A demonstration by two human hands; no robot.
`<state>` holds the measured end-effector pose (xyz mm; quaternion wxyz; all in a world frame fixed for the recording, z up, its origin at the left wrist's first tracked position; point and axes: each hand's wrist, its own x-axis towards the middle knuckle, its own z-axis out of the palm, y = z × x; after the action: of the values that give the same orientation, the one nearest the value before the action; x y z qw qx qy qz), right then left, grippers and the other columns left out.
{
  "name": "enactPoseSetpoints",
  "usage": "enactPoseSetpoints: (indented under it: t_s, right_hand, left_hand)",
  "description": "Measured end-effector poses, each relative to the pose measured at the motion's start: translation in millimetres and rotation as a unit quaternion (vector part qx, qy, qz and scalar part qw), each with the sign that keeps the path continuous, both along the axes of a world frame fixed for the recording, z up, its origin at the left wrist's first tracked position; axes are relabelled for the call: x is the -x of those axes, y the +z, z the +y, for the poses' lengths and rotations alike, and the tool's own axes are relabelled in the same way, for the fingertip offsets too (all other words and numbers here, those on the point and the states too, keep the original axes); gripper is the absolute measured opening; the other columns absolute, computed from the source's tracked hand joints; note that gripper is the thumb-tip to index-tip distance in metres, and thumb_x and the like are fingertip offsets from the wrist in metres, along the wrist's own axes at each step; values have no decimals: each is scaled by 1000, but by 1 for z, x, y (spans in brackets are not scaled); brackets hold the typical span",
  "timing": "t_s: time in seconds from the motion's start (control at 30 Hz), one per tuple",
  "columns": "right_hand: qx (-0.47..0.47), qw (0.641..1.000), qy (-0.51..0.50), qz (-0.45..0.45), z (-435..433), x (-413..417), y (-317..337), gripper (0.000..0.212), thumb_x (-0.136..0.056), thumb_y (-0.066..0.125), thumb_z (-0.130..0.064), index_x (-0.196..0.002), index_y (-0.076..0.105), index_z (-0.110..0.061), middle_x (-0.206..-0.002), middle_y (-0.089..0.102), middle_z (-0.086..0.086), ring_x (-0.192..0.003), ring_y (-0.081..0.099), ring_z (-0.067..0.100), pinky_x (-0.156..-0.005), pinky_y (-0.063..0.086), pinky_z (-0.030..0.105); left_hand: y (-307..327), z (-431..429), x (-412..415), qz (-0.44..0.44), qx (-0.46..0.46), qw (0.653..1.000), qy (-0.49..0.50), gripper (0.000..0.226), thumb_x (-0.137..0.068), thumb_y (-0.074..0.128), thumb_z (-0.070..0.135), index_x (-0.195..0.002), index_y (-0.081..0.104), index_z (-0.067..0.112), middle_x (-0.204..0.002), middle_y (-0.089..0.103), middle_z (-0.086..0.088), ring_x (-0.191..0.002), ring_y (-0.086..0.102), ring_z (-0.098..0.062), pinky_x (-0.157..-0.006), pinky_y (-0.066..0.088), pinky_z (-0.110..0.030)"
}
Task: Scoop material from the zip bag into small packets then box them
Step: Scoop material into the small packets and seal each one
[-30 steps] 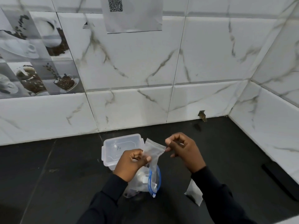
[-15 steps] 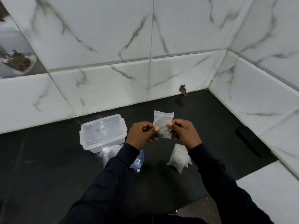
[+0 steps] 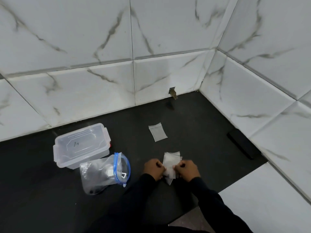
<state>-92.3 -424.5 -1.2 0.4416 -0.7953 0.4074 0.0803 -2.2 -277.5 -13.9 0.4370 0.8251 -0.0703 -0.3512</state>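
A clear zip bag [image 3: 105,174] with a blue zipper lies on the black counter, with something white inside it. Behind it stands a clear plastic box [image 3: 80,145] with its lid on. One small empty packet [image 3: 157,133] lies flat farther back on the counter. My left hand [image 3: 154,169] and my right hand [image 3: 186,169] both pinch a small stack of clear packets [image 3: 171,163] low over the counter, one hand on each side.
White marble-patterned tiles form the back wall and the right wall [image 3: 252,101], which meet in a corner. A black flat object [image 3: 242,145] lies against the right wall. A small hole [image 3: 173,93] shows at the foot of the back wall.
The single packet that both hands held up now lies on the counter farther back. Both hands have dropped down and taken hold of the stack of packets. The view has tilted down and right.
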Motion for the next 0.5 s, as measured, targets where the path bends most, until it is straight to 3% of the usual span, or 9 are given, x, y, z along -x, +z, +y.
enactPoseSetpoints:
  t_s: [0.13,0.27,0.37,0.5]
  right_hand:
    - [26,1000,7,-1,-6,-5,10,20,-77,72,-17,-73,52,-16,-75,61,0,-66,55,13,-55,42,23]
    - [48,994,-10,-95,-18,-35,35,6,-81,64,-14,-82,59,-9,-81,63,6,-69,56,15,-59,43,23]
    - [70,990,16,-122,-29,-84,38,18,-84,69,-25,-80,61,-10,-78,64,3,-71,58,15,-60,42,24]
    - [46,997,36,-42,-42,-149,9,39,-78,77,-36,-64,45,-17,-65,46,-1,-59,47,15,-63,41,28]
  left_hand:
    - [-3,-3,0,-71,-36,997,-19,25,-72,75,31,-73,52,24,-77,64,2,-74,62,-17,-65,46,-28]
    - [-3,2,0,-49,-13,999,-16,31,-75,75,40,-86,56,19,-82,68,-3,-74,64,-17,-69,54,-31]
    - [-5,10,-1,-32,8,999,-11,33,-72,74,46,-88,54,26,-83,69,-4,-73,68,-21,-71,60,-40]
    - [2,21,5,-17,41,999,-6,45,-65,70,59,-94,53,30,-90,68,-3,-72,67,-17,-71,61,-39]
